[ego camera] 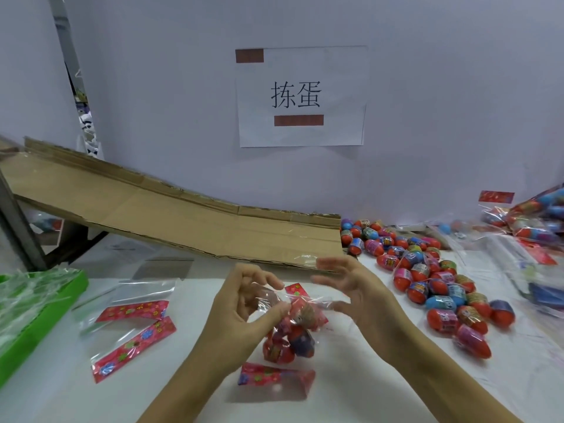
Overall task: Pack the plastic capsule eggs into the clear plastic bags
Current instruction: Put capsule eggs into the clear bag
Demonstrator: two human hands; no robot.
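My left hand (pixel 244 303) pinches the top of a clear plastic bag (pixel 290 334) that hangs over the white table with several capsule eggs inside. My right hand (pixel 357 291) hovers just right of the bag's mouth with its fingers spread and relaxed, touching the film at most lightly. A heap of loose capsule eggs (pixel 427 276), mostly red with coloured wraps, lies on the table to the right. Two empty clear bags with red flowered headers (pixel 134 328) lie flat to the left, and another (pixel 274 377) lies under the held bag.
A sloping cardboard chute (pixel 171 215) runs from upper left down to the egg heap. A green tray (pixel 39 315) of clear film stands at the left edge. Filled bags of eggs (pixel 531 221) pile up at the far right. A paper sign (pixel 302 96) hangs on the wall.
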